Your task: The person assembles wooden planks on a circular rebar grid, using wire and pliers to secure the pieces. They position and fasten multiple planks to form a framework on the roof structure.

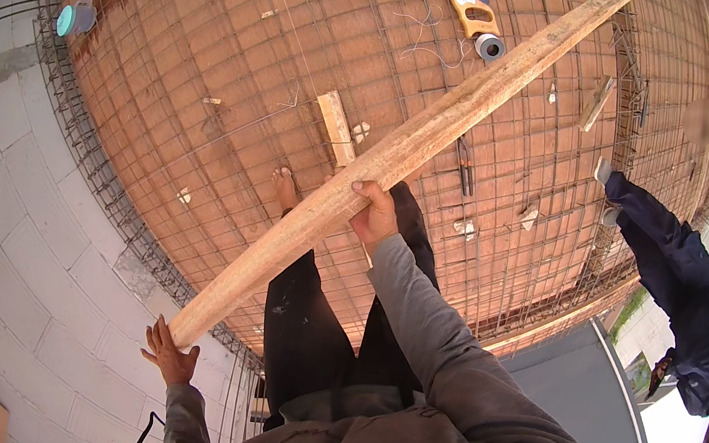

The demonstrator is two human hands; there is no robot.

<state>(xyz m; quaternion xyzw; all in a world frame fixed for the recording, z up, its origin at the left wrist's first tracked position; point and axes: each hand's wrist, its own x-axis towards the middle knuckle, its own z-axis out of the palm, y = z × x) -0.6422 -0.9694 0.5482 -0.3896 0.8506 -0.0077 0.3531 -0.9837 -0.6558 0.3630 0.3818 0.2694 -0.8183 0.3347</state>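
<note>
A long, rough wooden beam [451, 126] slants across the view from lower left to upper right, above the rebar mesh. My right hand [376, 216] is closed around its underside near the middle, thumb lying on the wood. At the beam's lower end my left hand [172, 357] rests with its fingers spread, palm toward the cut end and touching it. Beyond the beam lies a handsaw [473, 5] with a wooden handle and blue blade. Next to the saw is a roll of wire [489, 47]. Pliers [465, 167] with dark handles lie on the mesh just beyond the beam.
Rebar mesh [200, 153] covers the reddish boards where I stand barefoot. Short wood pieces [335, 127] and small pale blocks lie about. A block wall [30, 246] runs along the left, near a teal-lidded container [76, 18]. At right stands a person in dark clothes [683, 261].
</note>
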